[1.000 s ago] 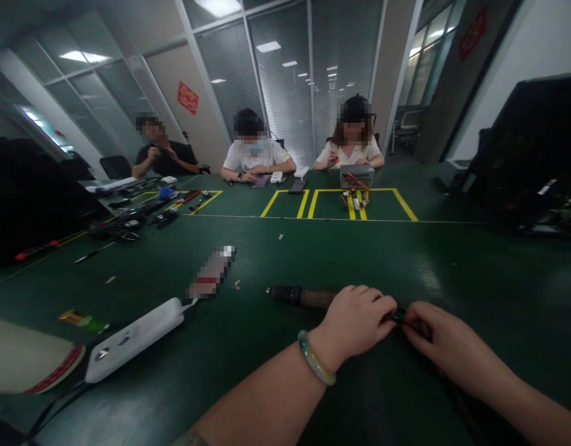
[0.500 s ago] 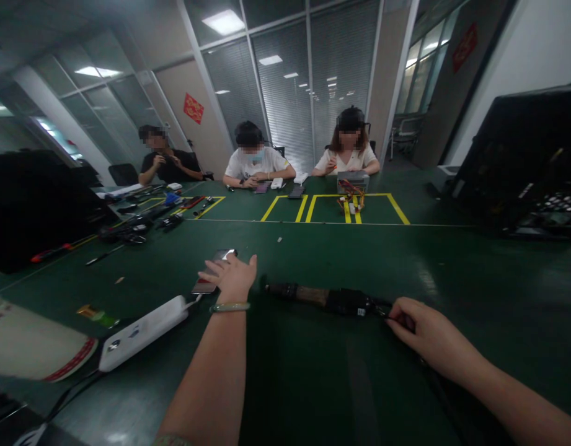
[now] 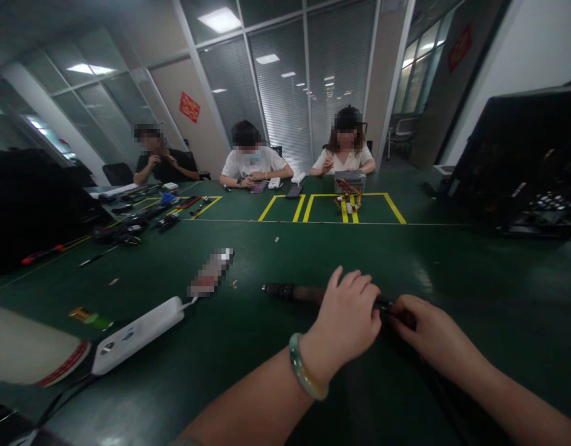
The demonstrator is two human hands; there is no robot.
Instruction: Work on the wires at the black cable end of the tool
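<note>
Left hand (image 3: 346, 317) over dark tool (image 3: 301, 292), grip unclear — right hand (image 3: 427, 323) pinching black cord (image 3: 384, 306) — red poster (image 3: 190, 107) writing blurred

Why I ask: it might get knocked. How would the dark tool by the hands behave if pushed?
The dark tool looks rounded, so it may roll. Its straight shape suggests stiffness. The cord at the right hand looks thin, so probably flexes.

Office-type room, in use as a workroom. Glazed partition (image 3: 283, 105) with blinds; bright rectangular lights (image 3: 219, 20) overhead; red paper square (image 3: 190, 107) on the wall. Large green-topped desk (image 3: 285, 384), marked out in yellow tape (image 3: 395, 208), shared with seated people (image 3: 248, 162). On it: clustered tools and parts (image 3: 120, 231), white power strip (image 3: 139, 334), grey metal box (image 3: 350, 180) trailing coloured wires. One pale chair (image 3: 400, 134), background right.
</note>
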